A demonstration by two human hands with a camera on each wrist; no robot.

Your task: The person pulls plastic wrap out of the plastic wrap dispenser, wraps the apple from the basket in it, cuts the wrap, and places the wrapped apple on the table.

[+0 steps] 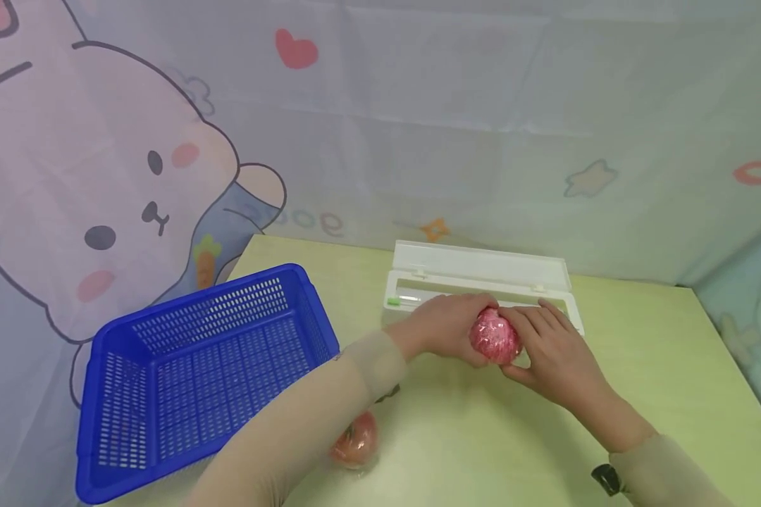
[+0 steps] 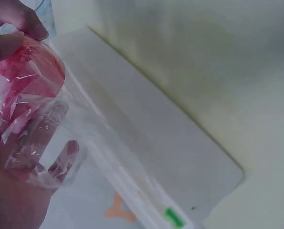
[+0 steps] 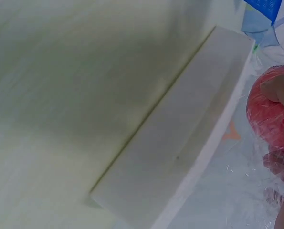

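Between my hands is a round pinkish-red fruit (image 1: 496, 336) wrapped in shiny clear cling film (image 2: 32, 119); its exact kind is hard to tell. My left hand (image 1: 450, 327) grips its left side, fingers curled round it. On the other side my right hand (image 1: 548, 348) holds it, thumb below and fingers above. Loose film hangs from the fruit in the left wrist view. Just behind the hands lies a long white cling film dispenser (image 1: 390, 285), its lid (image 1: 482, 264) raised and a green piece (image 1: 393, 301) at its left end. The hands hide part of its front.
A blue perforated plastic basket (image 1: 117, 334) stands at the left of the pale table (image 1: 469, 436). Near its right side, partly behind my left sleeve, rests another reddish wrapped fruit (image 1: 358, 440). A printed cloth (image 1: 450, 105) hangs behind the table.
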